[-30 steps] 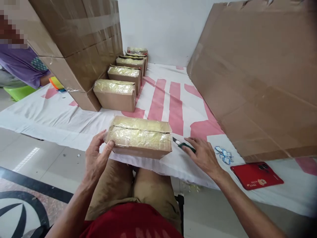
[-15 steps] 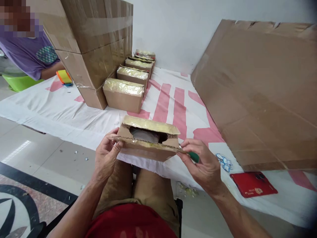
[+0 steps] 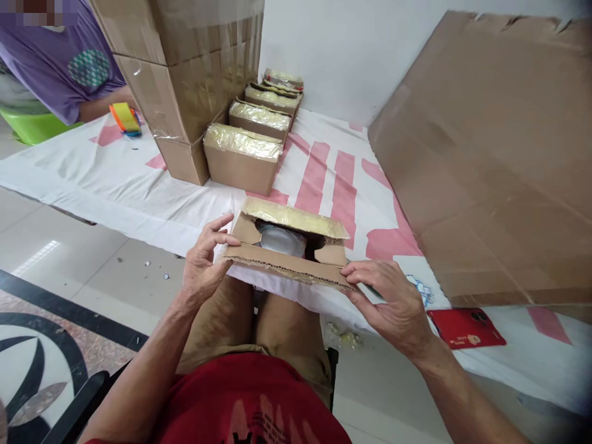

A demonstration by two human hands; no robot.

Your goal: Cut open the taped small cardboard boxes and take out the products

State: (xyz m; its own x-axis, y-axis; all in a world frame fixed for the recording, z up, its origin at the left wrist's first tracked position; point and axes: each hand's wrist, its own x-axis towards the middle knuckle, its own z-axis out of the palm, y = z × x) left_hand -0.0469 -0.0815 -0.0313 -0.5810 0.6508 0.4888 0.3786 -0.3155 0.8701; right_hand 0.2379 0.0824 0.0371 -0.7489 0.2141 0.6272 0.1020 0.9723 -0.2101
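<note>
A small cardboard box (image 3: pixel 296 258) stands at the table's front edge before me, its top flaps parted. Yellowish tape covers the raised far flap (image 3: pixel 296 217). Through the gap shows a pale, round-topped item (image 3: pixel 281 239) whose kind I cannot make out. My left hand (image 3: pixel 208 256) pinches the left end of the near flap between thumb and fingers. At the flap's right end, my right hand (image 3: pixel 383 299) grips the corner. Something dark and greenish sits partly hidden behind the right-hand fingers.
Taped cardboard boxes (image 3: pixel 243 160) line up beside a tall carton stack (image 3: pixel 185 105). A large carton (image 3: pixel 504 160) stands at right, near a red phone (image 3: pixel 467 328) and blue-edged bits (image 3: pixel 422 288). A person in purple (image 3: pixel 60 68) sits far left by a tape roll (image 3: pixel 126 119).
The near flap has tipped outward towards me, and more of the pale item shows. My left index finger has straightened over the flap. The whole view has shifted slightly.
</note>
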